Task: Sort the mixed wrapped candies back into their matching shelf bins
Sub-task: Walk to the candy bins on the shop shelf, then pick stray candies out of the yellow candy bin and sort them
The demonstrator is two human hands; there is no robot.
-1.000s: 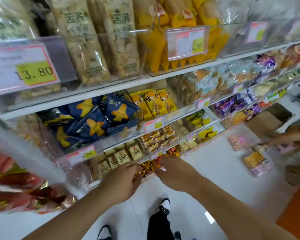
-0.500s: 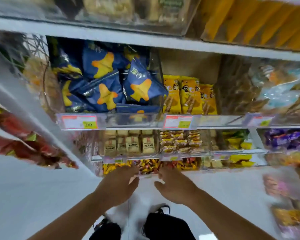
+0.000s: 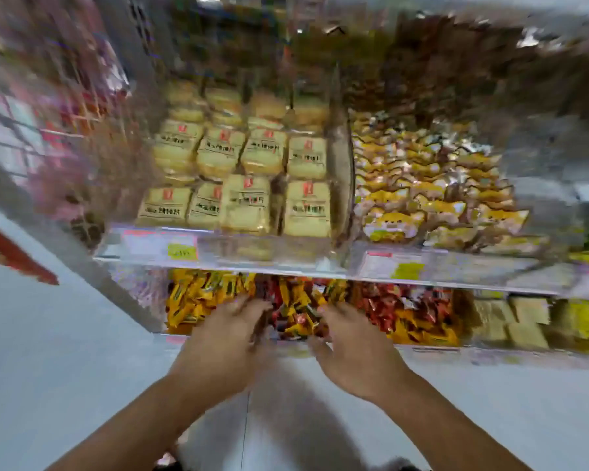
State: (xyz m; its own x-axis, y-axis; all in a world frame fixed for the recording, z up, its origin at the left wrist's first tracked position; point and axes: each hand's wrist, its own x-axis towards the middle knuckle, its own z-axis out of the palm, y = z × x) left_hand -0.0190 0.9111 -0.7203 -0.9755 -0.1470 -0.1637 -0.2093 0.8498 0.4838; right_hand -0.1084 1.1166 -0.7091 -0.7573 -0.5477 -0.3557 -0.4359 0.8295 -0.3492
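Both hands are down at the lowest bin: our left hand [image 3: 223, 341] spreads its fingers over the yellow-wrapped candies [image 3: 198, 300], and our right hand [image 3: 352, 348] reaches, fingers loosely open, into the mixed red and yellow candies [image 3: 298, 311]. Blur hides whether either pinches a piece. Above, we count two price tags [image 3: 159, 245] on the shelf of pale cracker packs [image 3: 245, 202].
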